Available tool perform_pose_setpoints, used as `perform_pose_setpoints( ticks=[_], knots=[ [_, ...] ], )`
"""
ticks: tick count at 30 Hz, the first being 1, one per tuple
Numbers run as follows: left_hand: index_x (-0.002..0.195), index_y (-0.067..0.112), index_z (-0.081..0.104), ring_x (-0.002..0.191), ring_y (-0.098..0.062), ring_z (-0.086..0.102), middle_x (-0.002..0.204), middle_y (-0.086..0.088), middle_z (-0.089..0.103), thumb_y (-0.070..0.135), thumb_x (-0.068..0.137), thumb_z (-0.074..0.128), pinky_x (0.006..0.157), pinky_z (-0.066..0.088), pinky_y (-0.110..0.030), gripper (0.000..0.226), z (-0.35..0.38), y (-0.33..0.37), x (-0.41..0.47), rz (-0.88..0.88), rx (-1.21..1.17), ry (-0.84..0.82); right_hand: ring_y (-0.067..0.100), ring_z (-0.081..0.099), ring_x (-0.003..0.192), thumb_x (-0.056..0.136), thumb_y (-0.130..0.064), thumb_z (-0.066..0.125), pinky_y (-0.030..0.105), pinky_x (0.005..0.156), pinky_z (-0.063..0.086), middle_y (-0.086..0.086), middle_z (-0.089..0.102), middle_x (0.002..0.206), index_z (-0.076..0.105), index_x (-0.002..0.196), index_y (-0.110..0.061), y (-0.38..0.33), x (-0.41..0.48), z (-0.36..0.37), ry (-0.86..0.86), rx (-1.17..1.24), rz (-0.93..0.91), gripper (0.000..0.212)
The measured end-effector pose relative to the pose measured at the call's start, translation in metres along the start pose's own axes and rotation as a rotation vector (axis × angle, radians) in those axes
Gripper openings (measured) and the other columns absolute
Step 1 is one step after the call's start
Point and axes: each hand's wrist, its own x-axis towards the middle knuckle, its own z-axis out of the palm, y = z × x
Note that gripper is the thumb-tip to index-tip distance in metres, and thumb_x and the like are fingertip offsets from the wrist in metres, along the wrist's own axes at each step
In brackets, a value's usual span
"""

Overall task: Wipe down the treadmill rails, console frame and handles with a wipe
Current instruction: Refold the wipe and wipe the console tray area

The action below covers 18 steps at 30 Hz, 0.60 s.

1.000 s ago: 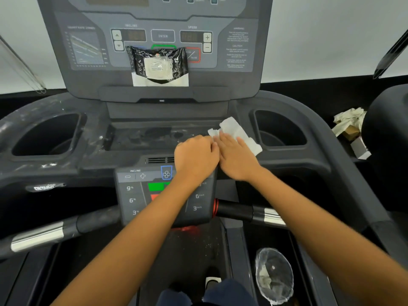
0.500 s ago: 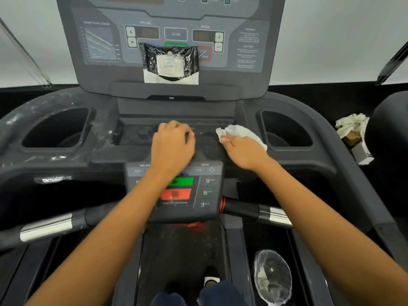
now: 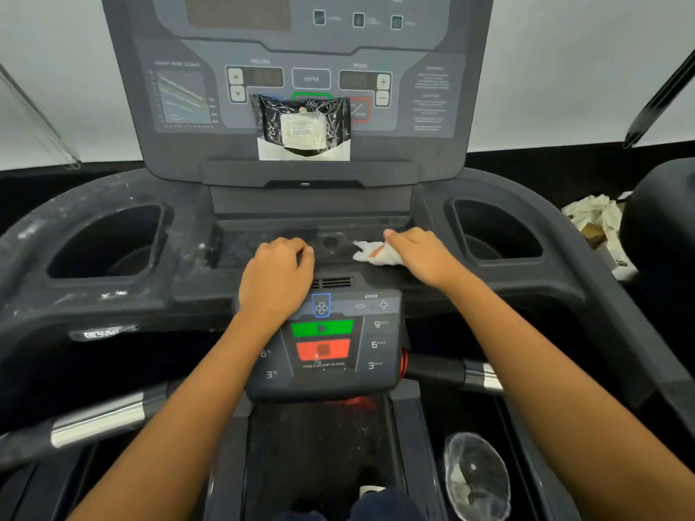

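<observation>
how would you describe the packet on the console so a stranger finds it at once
Start at the treadmill's upright console panel. Leaning against its lower middle, just under the ENTER button, stands a packet. It alone is crinkled glossy black plastic with a pale label.

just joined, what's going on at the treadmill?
A person is wiping the treadmill console. The right hand holds a crumpled white wipe against the shallow tray between the two cup holders. The left hand rests at the tray's front edge above the control pad, fingers curled, with nothing visible in it. White smudges show on the left side of the console frame. A packet leans on the upper display.
</observation>
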Motion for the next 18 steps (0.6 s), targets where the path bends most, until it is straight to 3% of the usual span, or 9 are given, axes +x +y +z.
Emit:
perform_pose_setpoints(
  ticks=[3,5,7,11,15,18],
  knots=[
    [0.099,0.014,0.068,0.097,-0.031,0.054,0.101,-0.007,0.067,0.030,0.096,0.044,0.077,0.045,-0.038,0.029,-0.002,0.002,-0.002,-0.011,0.009,-0.002,0.031,0.053,0.094,0.101,-0.040,0.037,0.033,0.075,0.035,0.011,0.061,0.092,0.061,0.079,-0.006,0.006,0.003,-0.007,0.064,0.026,0.068,0.047],
    [0.100,0.015,0.068,0.097,-0.030,0.055,0.101,-0.006,0.067,0.030,0.096,0.044,0.077,0.045,-0.038,0.028,-0.002,0.002,-0.001,-0.009,0.005,-0.012,0.034,0.053,0.109,0.101,-0.040,0.037,0.035,0.090,0.037,0.015,0.062,0.113,0.068,0.097,-0.009,-0.013,0.011,0.012,0.064,0.033,0.047,0.045],
    [0.100,0.016,0.068,0.095,-0.029,0.056,0.099,-0.005,0.067,0.031,0.095,0.044,0.075,0.048,-0.038,0.028,-0.002,0.004,0.001,-0.003,-0.004,-0.024,0.034,0.053,0.114,0.101,-0.041,0.036,0.036,0.097,0.038,0.016,0.062,0.120,0.069,0.109,-0.008,-0.035,0.018,0.033,0.001,0.022,-0.002,0.047],
    [0.100,0.016,0.068,0.089,-0.027,0.057,0.095,-0.005,0.065,0.029,0.095,0.046,0.066,0.040,-0.032,0.026,-0.004,0.008,0.005,-0.024,-0.037,-0.060,0.027,0.060,0.108,0.099,-0.042,0.040,0.037,0.098,0.044,0.012,0.068,0.112,0.072,0.103,-0.010,-0.030,0.025,0.024,-0.124,0.073,-0.031,0.046],
    [0.098,0.019,0.068,0.081,-0.025,0.057,0.086,-0.003,0.065,0.030,0.095,0.045,0.066,0.038,-0.029,0.026,-0.007,0.007,0.003,-0.066,-0.084,-0.077,0.025,0.059,0.101,0.101,-0.041,0.037,0.034,0.086,0.043,0.008,0.065,0.106,0.071,0.100,-0.014,0.007,0.013,-0.019,-0.075,0.002,0.047,0.044],
    [0.099,0.018,0.068,0.074,-0.020,0.050,0.088,-0.003,0.066,0.031,0.096,0.044,0.065,0.036,-0.029,0.027,-0.008,0.009,0.000,-0.065,-0.067,-0.061,0.032,0.057,0.102,0.102,-0.040,0.034,0.034,0.085,0.039,0.011,0.063,0.095,0.072,0.095,-0.013,-0.010,0.012,-0.002,-0.034,-0.146,-0.013,0.047]
  ],
)
